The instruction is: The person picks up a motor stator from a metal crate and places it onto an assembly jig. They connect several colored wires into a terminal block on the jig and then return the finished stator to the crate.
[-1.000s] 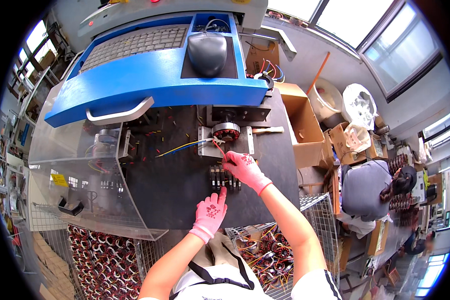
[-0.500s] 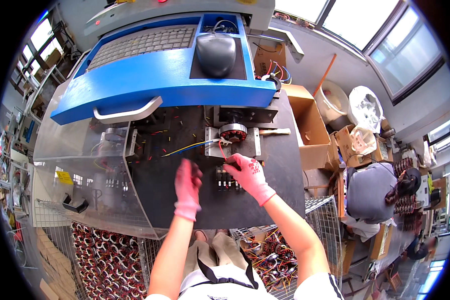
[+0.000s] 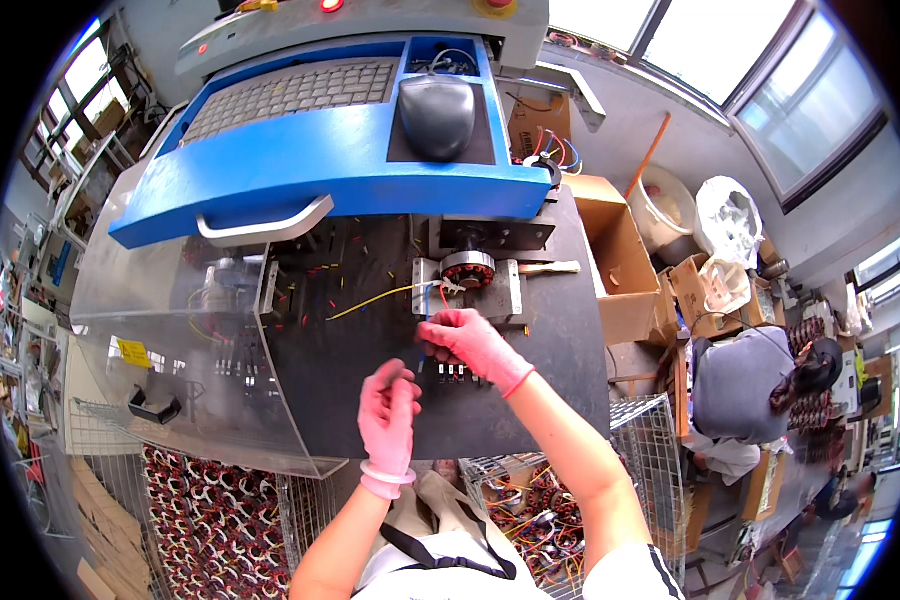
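A round motor stator [image 3: 467,270] with red windings sits on a metal fixture [image 3: 510,290] on the dark bench. My right hand [image 3: 470,345], in a pink-and-white glove, pinches a blue wire [image 3: 429,300] that runs down from the stator. A red wire [image 3: 444,294] also runs toward that hand; its end is hidden. The yellow wire [image 3: 375,299] stretches out to the left, loose. Just below, a terminal block [image 3: 452,372] is partly covered by my right hand. My left hand [image 3: 387,410], also gloved, is nearby with fingers loosely curled and apart, nothing visible in them.
A blue keyboard drawer [image 3: 320,190] with a mouse [image 3: 436,118] overhangs the bench. To the left stands a clear guard [image 3: 190,370]. Wire baskets [image 3: 650,440] of stators flank my legs. A cardboard box [image 3: 620,280] and a seated person [image 3: 745,385] are at right.
My right hand has shifted slightly left and now has the blue wire, which has swung from pointing left to hanging down. The left hand has moved nearer me and slightly right.
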Demonstrator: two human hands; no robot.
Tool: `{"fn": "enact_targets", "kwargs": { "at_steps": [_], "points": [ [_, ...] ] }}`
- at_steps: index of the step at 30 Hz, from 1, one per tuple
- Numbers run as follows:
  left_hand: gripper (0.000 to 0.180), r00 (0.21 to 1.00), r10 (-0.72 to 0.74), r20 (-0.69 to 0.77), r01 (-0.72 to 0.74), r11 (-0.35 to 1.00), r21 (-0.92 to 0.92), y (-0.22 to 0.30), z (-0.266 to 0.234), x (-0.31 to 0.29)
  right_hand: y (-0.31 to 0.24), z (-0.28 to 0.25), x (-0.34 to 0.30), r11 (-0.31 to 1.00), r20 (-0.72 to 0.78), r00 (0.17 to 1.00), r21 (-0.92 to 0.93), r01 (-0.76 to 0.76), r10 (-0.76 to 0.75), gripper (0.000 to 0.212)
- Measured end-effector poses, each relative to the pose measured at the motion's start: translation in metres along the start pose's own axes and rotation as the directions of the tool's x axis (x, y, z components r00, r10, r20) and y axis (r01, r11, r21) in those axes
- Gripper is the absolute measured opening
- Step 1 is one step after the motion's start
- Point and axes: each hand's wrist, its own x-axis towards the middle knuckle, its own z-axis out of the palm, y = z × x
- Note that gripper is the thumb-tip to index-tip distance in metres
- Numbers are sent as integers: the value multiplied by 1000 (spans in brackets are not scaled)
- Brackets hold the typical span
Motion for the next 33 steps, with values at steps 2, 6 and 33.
{"fn": "enact_targets", "kwargs": {
  "at_steps": [2, 6, 33],
  "points": [
    [39, 970, 142, 200, -216, 878, 428, -13, -4, -6, -5, -7, -11, 932, -96, 988, -352, 82, -123, 21],
    [59, 867, 2, 498, -472, 318, 822, -38, 4, -5, 10, -30, -15, 674, -104, 934, -719, 167, -343, 15],
    [45, 948, -219, -233, -70, 570, -819, -22, -13, 132, 24, 2, -18, 906, -248, 916, -365, 213, -315, 31]
  ]
}}
